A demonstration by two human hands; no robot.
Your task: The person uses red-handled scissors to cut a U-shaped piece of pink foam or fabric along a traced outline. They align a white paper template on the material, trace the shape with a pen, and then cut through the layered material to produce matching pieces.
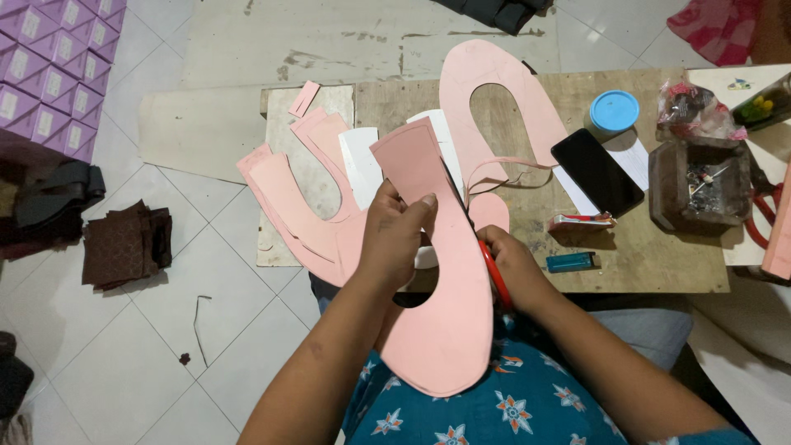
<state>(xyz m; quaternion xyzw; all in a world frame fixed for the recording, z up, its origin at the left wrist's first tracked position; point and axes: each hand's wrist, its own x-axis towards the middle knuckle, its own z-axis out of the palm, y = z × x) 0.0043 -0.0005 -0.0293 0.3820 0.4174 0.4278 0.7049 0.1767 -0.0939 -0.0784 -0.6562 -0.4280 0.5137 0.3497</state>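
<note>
The left hand (397,239) clamps the pink sheet piece (441,272) between thumb and fingers, gripping it near its upper half, while the right hand (512,268) closes its fingers through the red handles of the scissors (482,247), whose blades run toward 11 o'clock along the right edge of the piece. The piece sits at frame centre, held above the lap and the near edge of the wooden board (511,107). A thin trimmed strip (503,169) curls away at 1 o'clock from the blades. For a clean cut, keep the left-hand grip close to the cutting line so the sheet stays flat, feed the sheet into the blades rather than twisting the scissors, and let the strip fall clear. Stacked pink cut-outs (305,198) lie at 9 o'clock; a phone (596,171) and lighter (570,262) lie at 3 o'clock.
</note>
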